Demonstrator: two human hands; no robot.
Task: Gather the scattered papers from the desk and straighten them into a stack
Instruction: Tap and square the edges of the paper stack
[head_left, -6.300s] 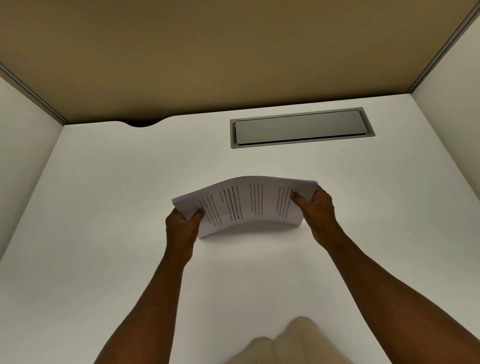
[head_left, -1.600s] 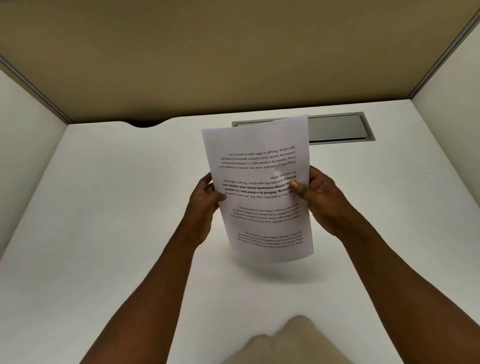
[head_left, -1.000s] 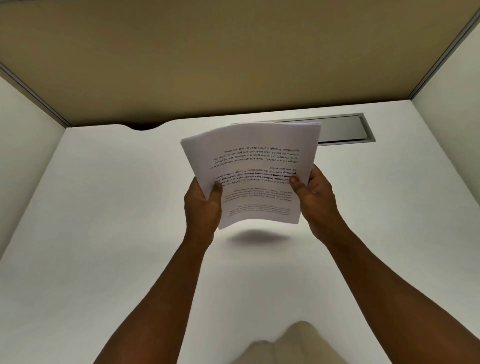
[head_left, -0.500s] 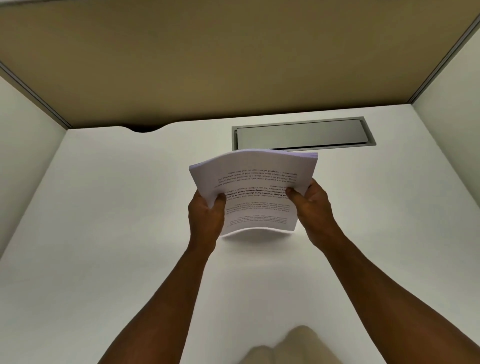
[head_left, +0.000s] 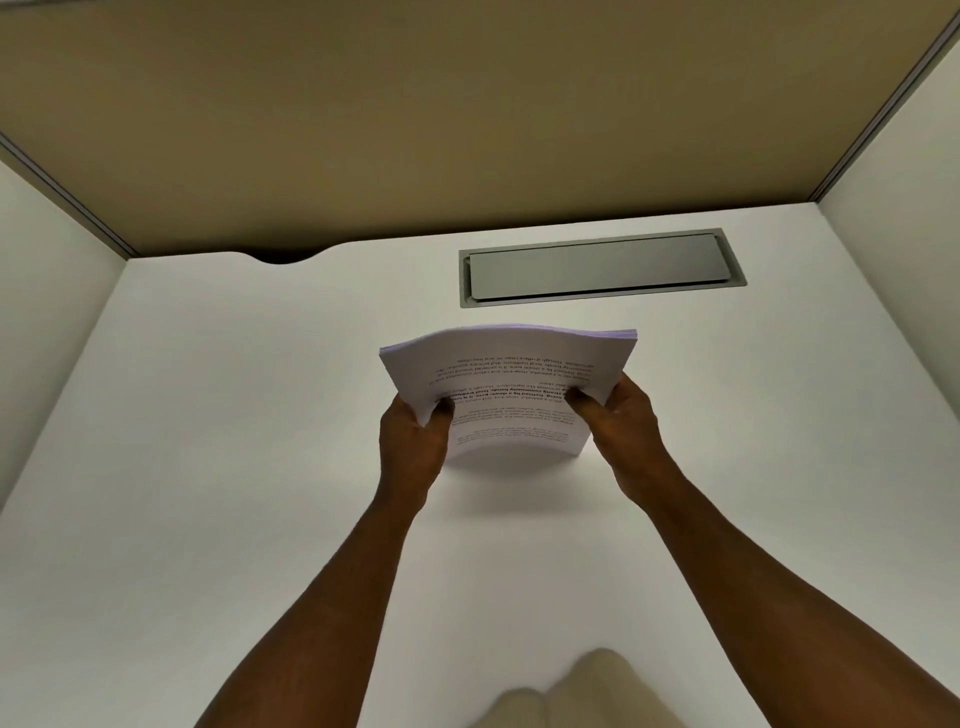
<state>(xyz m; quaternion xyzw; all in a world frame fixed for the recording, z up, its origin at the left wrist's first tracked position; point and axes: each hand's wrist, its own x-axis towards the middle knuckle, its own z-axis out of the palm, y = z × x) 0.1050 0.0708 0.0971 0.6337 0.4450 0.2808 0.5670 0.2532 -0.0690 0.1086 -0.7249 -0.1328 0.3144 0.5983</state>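
Papers (head_left: 511, 387) gripped both sides; print upside-down, seemingly illegible.

A white desk (head_left: 208, 467) sits boxed in by a tan back panel (head_left: 467, 119) and pale side panels (head_left: 47, 270). A grey hatch (head_left: 597, 267) lies flush near the back edge.

We see the white tabletop (head_left: 208, 467) open all around; only pale side walls (head_left: 47, 322), the tan back panel (head_left: 467, 130) and a flush grey metal hatch (head_left: 597, 267) bound it.

papers (head_left: 511, 384) between both hands above desk (head_left: 208, 467), hatch (head_left: 597, 267) behind
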